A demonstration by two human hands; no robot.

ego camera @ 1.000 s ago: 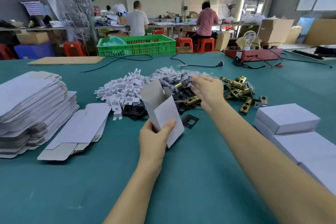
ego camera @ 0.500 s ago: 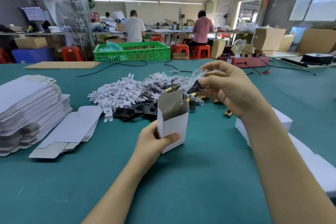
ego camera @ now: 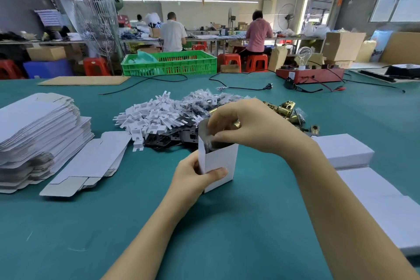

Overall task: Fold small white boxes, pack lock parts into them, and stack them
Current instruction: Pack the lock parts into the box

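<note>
My left hand (ego camera: 192, 177) grips a small white box (ego camera: 221, 163) standing upright on the green table, its top flap open. My right hand (ego camera: 247, 125) is over the box mouth, fingers curled round a small clear bag of dark parts (ego camera: 210, 143) that is partly inside the box. Behind lie a pile of white plastic pieces (ego camera: 150, 118), black plates (ego camera: 172, 138), bagged screws (ego camera: 204, 100) and brass latches (ego camera: 286, 109). Closed white boxes (ego camera: 343, 150) are stacked at the right.
A tall stack of flat box blanks (ego camera: 34, 134) sits at the left, with a smaller stack (ego camera: 91, 161) beside it. A green crate (ego camera: 170, 63), cables (ego camera: 238, 86) and a red tester (ego camera: 311, 74) lie at the table's far side. People work at benches behind.
My right hand picked a small bag from the pile, carried it back and lowered it into the box mouth. My left hand set the box upright.
</note>
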